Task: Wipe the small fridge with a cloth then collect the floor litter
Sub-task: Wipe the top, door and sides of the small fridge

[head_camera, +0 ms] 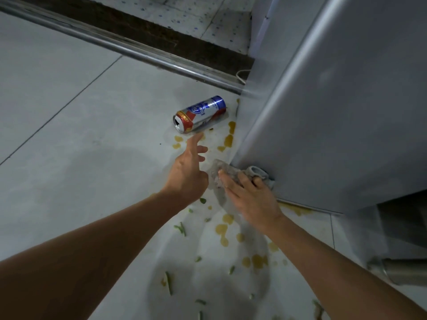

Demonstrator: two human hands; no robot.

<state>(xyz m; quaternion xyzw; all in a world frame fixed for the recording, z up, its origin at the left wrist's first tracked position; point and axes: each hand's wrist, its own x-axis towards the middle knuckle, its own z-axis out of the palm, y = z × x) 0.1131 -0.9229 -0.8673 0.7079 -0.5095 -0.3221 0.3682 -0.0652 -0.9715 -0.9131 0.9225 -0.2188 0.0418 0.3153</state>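
A grey small fridge (335,107) fills the right side, seen from above. A grey cloth (223,173) lies on the floor at the fridge's lower corner, and my right hand (249,195) rests on it with fingers straight. A red, silver and blue drink can (199,114) lies on its side on the tiles a little farther away. My left hand (188,170) reaches toward the can with fingers spread, the index fingertip just short of it and holding nothing.
Yellow-brown spill spots (228,139) and several green vegetable scraps (180,228) dot the pale tiles (69,135). A metal door track (129,48) runs diagonally behind the can. A white cord (240,76) lies by the fridge. A metal cylinder (397,271) lies at lower right.
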